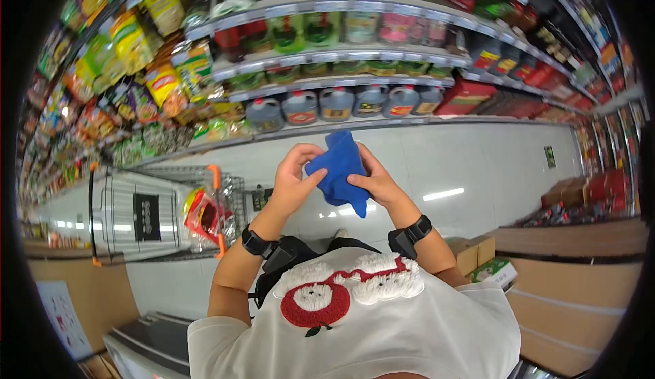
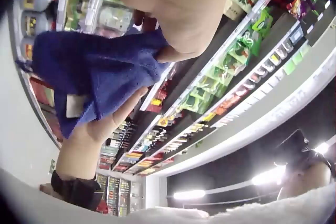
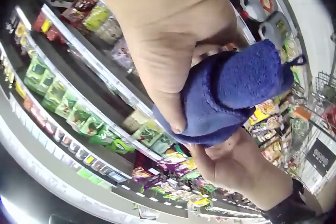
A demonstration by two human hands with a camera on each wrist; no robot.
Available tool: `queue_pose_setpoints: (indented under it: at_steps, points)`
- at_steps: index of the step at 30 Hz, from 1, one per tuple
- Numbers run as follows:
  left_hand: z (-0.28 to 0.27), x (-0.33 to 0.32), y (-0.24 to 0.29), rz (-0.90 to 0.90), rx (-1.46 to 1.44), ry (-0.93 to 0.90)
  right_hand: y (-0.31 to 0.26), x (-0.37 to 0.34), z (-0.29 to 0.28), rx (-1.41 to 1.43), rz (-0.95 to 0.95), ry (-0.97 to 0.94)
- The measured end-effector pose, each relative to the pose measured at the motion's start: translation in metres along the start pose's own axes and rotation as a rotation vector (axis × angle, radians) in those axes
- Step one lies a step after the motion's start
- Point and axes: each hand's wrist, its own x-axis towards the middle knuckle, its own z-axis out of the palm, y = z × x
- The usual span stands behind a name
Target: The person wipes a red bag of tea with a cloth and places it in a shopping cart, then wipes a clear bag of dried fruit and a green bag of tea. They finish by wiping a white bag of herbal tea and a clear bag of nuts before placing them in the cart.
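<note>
A folded blue cloth (image 1: 339, 171) is held between both hands in front of the chest. My left hand (image 1: 295, 180) pinches its left side, thumb on top and fingers behind. On its right side my right hand (image 1: 377, 180) grips it the same way. The left wrist view shows the cloth (image 2: 100, 71) with a small pale label on it, the left hand (image 2: 176, 11) above. In the right wrist view a thick rolled or folded part of the cloth (image 3: 249, 77) sticks out beyond the right hand (image 3: 176, 50).
A shopping cart (image 1: 147, 215) with a red and yellow package (image 1: 203, 214) stands at the left. Shelves with large jugs (image 1: 336, 104) and bagged goods (image 1: 133, 41) run ahead and to the left. Cardboard boxes (image 1: 573, 297) are at the right, on the pale tiled floor (image 1: 450, 161) side.
</note>
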Motion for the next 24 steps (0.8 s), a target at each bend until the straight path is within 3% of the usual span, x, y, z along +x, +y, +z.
queue_pose_setpoints:
  at_steps: [2,5,10,13,14,18,20,23,24]
  points:
    - [0.025,0.015,-0.005,0.028,0.008,-0.053,-0.025,-0.024,-0.024,-0.232,0.01,0.127]
    - [0.053,0.038,-0.018,0.023,-0.053,-0.144,-0.033,-0.042,-0.052,-0.176,-0.154,0.273]
    - [0.097,0.075,-0.011,-0.213,-0.045,-0.332,-0.047,-0.057,-0.078,-0.479,-0.436,0.491]
    - [0.106,0.103,-0.023,-0.265,0.156,-0.496,-0.065,-0.062,-0.095,-0.713,-0.447,0.51]
    - [0.106,0.114,-0.032,-0.128,0.315,-0.541,-0.069,-0.061,-0.102,-0.708,-0.441,0.495]
    - [0.112,0.151,-0.04,-0.349,0.159,-0.7,-0.076,-0.042,-0.131,-0.604,-0.441,0.399]
    - [0.114,0.173,-0.039,-0.339,0.111,-0.732,-0.081,-0.028,-0.146,-0.462,-0.359,0.315]
    - [0.113,0.218,-0.044,-0.246,0.154,-0.774,-0.083,0.012,-0.176,-0.72,-0.401,0.25]
    - [0.111,0.234,-0.047,-0.182,0.201,-0.777,-0.088,0.027,-0.18,-0.692,-0.362,0.267]
